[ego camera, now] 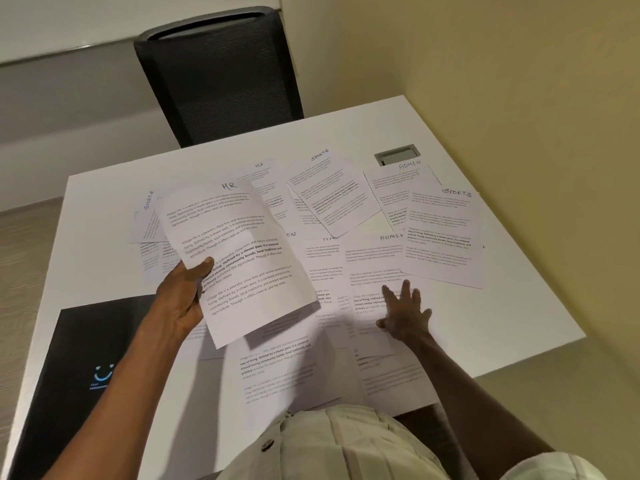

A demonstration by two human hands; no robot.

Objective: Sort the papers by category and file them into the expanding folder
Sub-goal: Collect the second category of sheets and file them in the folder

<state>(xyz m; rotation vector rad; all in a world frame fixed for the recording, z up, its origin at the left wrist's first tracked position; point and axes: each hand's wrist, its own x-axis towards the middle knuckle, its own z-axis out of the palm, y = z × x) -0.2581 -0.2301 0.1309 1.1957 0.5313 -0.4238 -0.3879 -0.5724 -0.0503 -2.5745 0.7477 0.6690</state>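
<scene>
Two hands working. Left hand grips an HR sheet by its left edge, thumb on top, lifted clear of the surface and tilted. It may be more than one sheet, can't tell. Right hand lies flat with fingers spread, pressing on loose papers near an ADMIN sheet.

Rest of the papers are scattered and overlapping across the surface: a far HR sheet, SPORTS sheets at far centre, right and far left, another ADMIN sheet. Black expanding folder lies flat, apparently shut, at the near-left corner, just beside the left forearm.

Step in hand looks like gathering the HR category. Best to slide each matching sheet out with flat fingers, pin its neighbours so they don't drag, then stack under the held sheet with headings aligned.

Edges: the right SPORTS sheet sits near the right edge, and near sheets overhang the front edge by the person's lap, so these could slip off. Open room: bare strip along the far edge and the far-left corner; a cable hatch lies far right. Chair stands beyond the far edge, clear of reach.
</scene>
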